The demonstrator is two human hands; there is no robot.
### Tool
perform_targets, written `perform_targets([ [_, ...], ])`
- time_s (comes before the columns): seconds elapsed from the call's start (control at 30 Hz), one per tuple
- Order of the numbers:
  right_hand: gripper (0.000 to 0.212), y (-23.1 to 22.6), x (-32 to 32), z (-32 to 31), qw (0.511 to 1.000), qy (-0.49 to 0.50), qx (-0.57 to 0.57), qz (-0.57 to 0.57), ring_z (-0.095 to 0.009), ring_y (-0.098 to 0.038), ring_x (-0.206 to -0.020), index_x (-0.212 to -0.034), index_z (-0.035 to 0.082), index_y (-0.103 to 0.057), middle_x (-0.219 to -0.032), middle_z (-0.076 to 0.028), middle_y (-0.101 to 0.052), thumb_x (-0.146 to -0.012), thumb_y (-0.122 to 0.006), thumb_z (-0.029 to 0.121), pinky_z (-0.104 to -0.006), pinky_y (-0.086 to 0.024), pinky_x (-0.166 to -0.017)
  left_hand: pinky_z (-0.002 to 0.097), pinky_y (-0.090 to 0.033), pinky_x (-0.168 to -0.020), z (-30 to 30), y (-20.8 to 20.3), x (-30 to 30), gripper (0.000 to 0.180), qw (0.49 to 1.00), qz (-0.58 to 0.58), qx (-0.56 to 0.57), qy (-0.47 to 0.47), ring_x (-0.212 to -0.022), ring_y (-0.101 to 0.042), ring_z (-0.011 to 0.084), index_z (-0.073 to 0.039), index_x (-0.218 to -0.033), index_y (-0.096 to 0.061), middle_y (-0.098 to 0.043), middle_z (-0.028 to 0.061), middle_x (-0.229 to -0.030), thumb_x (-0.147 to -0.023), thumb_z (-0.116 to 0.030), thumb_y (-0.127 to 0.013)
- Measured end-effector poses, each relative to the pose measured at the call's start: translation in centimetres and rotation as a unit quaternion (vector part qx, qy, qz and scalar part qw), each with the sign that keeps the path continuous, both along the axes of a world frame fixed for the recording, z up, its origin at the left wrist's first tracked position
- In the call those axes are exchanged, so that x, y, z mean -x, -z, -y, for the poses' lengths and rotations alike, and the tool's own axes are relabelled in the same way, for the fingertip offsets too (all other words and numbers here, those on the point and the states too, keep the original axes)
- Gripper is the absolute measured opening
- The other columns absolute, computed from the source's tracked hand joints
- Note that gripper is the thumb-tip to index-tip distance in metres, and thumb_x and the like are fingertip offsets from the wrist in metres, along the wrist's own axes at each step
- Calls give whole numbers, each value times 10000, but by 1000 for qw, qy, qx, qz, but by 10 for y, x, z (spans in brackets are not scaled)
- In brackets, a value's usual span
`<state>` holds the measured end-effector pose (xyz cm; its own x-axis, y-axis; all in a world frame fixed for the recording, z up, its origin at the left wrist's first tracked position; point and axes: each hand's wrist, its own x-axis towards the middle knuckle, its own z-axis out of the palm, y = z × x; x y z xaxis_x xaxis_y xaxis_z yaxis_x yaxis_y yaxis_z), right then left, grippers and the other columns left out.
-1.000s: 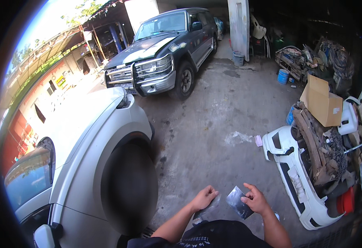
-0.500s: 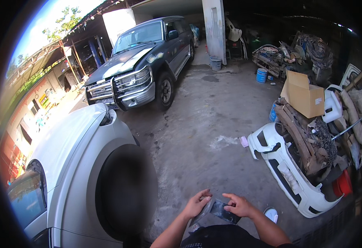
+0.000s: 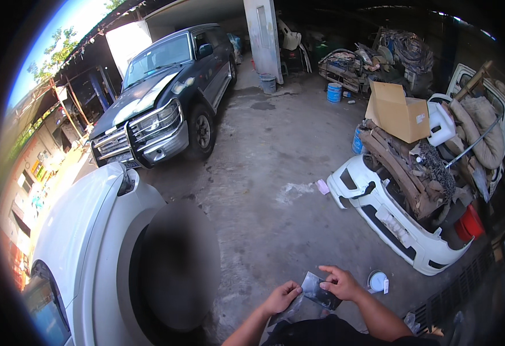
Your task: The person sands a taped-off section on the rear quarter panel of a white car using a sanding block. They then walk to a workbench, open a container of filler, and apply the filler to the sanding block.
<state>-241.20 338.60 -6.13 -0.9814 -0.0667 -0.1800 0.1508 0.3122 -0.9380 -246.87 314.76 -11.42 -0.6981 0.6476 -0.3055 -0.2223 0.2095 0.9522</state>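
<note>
Low in the view, in front of my body, both hands work at a flat, dark rectangular sheet (image 3: 321,296) with a glossy, greyish corner. My right hand (image 3: 343,282) grips its right side, the thumb on the face and the index finger stretched out beyond it. At its left corner my left hand (image 3: 283,297) is closed in a pinch. Below the left fingers hangs a thin, see-through grey piece (image 3: 290,313) that looks like plastic film; its link to the sheet is unclear. On the floor right of my right hand stands an open round tin (image 3: 377,281) with pale contents.
A white car (image 3: 99,213) stands close on my left, with a blurred dark patch over its wheel area. Ahead is a dark off-road vehicle (image 3: 160,109). To the right lie a white bumper (image 3: 373,222), a cardboard box (image 3: 399,112), a red bucket (image 3: 469,222) and scrap parts.
The view has turned to the right, so the surroundings sit further left. My left fingers have closed in on the sheet's corner, and the sheet shows more of its face.
</note>
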Motion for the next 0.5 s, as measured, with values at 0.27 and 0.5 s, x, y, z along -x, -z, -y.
perform_targets([
  [0.27, 483, 37, -38, -41, 967, 224, 54, -106, -39, -476, -626, -1303, -4, -472, -688, 19, -535, -857, -651, 37, -203, -398, -584, 242, -435, -709, -32, 4, -10, 291, 996, 22, 38, 78, -782, -476, 57, -24, -983, -588, -555, -32, -843, -974, -313, -556],
  [0.5, 520, 50, -73, -69, 952, 243, 159, -97, -40, -485, -648, -1336, -6, -428, -749, 1, -556, -871, -650, 62, -202, -400, -593, 206, -371, -532, -123, -11, -36, 317, 988, 132, 8, 84, -585, -461, 39, -32, -1032, -643, -562, -22, -762, -989, -318, -514],
])
